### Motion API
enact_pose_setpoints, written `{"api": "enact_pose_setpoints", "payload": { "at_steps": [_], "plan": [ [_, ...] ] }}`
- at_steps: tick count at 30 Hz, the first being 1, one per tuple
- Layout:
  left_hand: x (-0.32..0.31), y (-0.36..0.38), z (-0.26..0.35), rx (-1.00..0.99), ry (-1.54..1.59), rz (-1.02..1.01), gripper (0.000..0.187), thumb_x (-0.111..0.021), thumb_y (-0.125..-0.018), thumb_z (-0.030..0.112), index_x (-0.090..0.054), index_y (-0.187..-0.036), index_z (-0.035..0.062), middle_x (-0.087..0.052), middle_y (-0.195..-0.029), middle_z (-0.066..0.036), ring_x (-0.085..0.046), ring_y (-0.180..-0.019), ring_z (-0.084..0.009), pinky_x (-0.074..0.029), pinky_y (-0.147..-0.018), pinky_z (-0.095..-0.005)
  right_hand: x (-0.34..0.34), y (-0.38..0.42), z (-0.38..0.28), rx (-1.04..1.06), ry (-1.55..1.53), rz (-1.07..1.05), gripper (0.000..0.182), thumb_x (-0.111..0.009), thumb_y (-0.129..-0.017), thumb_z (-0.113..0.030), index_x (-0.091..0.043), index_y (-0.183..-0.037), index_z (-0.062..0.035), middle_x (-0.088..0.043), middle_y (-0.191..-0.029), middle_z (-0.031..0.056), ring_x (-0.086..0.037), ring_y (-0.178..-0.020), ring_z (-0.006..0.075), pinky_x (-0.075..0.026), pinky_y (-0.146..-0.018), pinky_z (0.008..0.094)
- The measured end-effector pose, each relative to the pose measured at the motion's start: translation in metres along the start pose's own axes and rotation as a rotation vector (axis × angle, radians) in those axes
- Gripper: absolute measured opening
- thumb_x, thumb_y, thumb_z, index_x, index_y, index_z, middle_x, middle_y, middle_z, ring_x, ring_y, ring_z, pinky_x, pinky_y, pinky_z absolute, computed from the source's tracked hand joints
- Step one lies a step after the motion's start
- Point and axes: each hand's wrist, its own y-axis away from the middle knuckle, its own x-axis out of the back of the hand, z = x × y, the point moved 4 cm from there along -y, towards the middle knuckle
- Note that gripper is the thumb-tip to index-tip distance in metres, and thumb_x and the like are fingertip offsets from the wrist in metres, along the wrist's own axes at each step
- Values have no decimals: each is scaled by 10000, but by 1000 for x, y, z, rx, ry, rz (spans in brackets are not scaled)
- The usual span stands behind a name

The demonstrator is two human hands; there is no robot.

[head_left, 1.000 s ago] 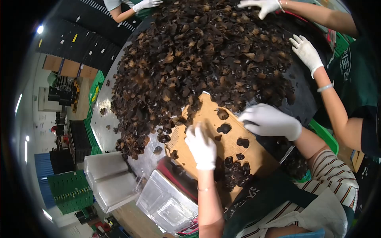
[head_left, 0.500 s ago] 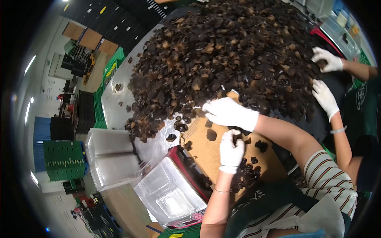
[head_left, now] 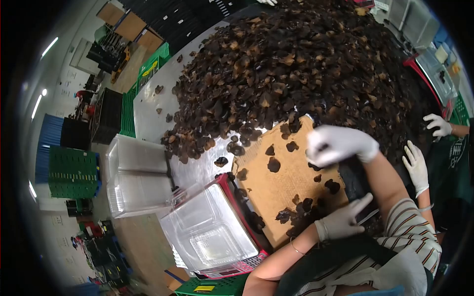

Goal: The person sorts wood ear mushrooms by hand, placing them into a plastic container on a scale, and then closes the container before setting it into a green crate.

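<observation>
A huge heap of dried black fungus (head_left: 306,64) covers the metal table (head_left: 148,113). A brown cardboard sheet (head_left: 286,187) lies at its near edge with a few loose pieces on it. My right hand (head_left: 338,144), in a white glove, is curled over the cardboard's far right corner, with dark fungus showing between its fingers. My left hand (head_left: 345,219), also gloved, hovers with fingers spread at the cardboard's near right edge, beside a small cluster of fungus (head_left: 296,212). It holds nothing.
A clear plastic clamshell (head_left: 210,232) sits open on a red scale (head_left: 232,269) left of the cardboard. Stacked clear containers (head_left: 136,177) stand further left. A co-worker's gloved hands (head_left: 417,165) work at the right. Green crates (head_left: 71,172) stand on the floor.
My left hand drew back from the middle of the cardboard to its near right edge and spread out. My right hand pulled back from the heap's edge and curled up.
</observation>
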Motion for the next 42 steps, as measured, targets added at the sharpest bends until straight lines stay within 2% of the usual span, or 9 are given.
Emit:
{"api": "enact_pose_setpoints", "payload": {
  "at_steps": [3, 6, 9, 13, 17, 20, 23, 27, 42],
  "plan": [
    [20, 13, 19, -41, -143, 48, 551, -658, -879, 155, -473, -1392, 76, -546, -1308, -144, -615, -907, -164, -514, -818, -293, -10, 85, -17, -99, -130, -127, 228, -736, -749, -92, -721, -958, -3, -651, -818, 102, -622, -794, 208, -492, -743, 316],
    [89, 41, 38, -124, -817, 800, 182, -638, -821, 114, -645, -985, 38, -649, -955, -111, -621, -877, -291, -515, -757, -379, -20, 129, -24, -112, -182, -15, 246, -753, -762, -109, -717, -980, 0, -671, -867, 100, -631, -809, 214, -495, -764, 309],
    [143, 61, 8, 148, -1152, 1279, 297, -675, -803, 171, -589, -1065, 59, -565, -1056, -205, -566, -967, -370, -504, -779, -447, -32, 138, -25, -238, -152, 179, 231, -715, -788, -82, -699, -1002, 5, -674, -864, 87, -639, -817, 184, -503, -770, 294],
    [158, 55, -58, 376, -1226, 1280, 326, -671, -792, 109, -549, -1093, 80, -534, -1015, -194, -529, -950, -388, -496, -783, -460, -42, 126, -11, -278, -55, 374, 222, -665, -830, -95, -667, -1021, 18, -673, -880, 92, -648, -791, 151, -506, -756, 275],
    [83, 27, -32, -144, -733, 720, 356, -661, -799, 54, -565, -1143, 61, -578, -1040, -156, -589, -890, -284, -502, -787, -383, -30, 122, -16, -298, -25, 441, 210, -623, -835, -91, -662, -1013, 14, -670, -881, 122, -654, -813, 191, -507, -754, 304],
    [41, 17, 13, 92, -202, 316, 419, -707, -794, 86, -578, -1192, 63, -590, -1022, -107, -573, -885, -212, -485, -804, -312, -20, 115, -16, -256, 90, 441, 221, -583, -826, -88, -655, -1015, 2, -656, -852, 134, -650, -773, 236, -505, -726, 318],
    [107, 11, -8, -282, -874, 794, 430, -658, -819, 112, -557, -1235, 75, -585, -1135, -133, -562, -993, -297, -460, -891, -398, -24, 96, 3, -266, 142, 448, 213, -575, -829, -100, -654, -1003, -6, -648, -827, 123, -642, -739, 239, -504, -701, 322],
    [163, 15, -14, 59, -1365, 1213, 397, -627, -834, 179, -576, -1228, 158, -543, -1228, -136, -498, -1090, -365, -418, -928, -498, -43, 56, 35, -135, 475, 589, 214, -575, -852, -173, -661, -1006, -52, -632, -911, 125, -634, -805, 323, -513, -741, 383],
    [91, 78, -26, 138, -745, 862, 409, -672, -747, 24, -568, -1140, 62, -593, -1071, -177, -581, -991, -379, -480, -891, -424, -102, 58, 4, -94, 319, 414, 594, -700, -716, -81, -527, -1283, -118, -526, -1260, 141, -633, -958, 293, -539, -780, 355]
  ]
}}
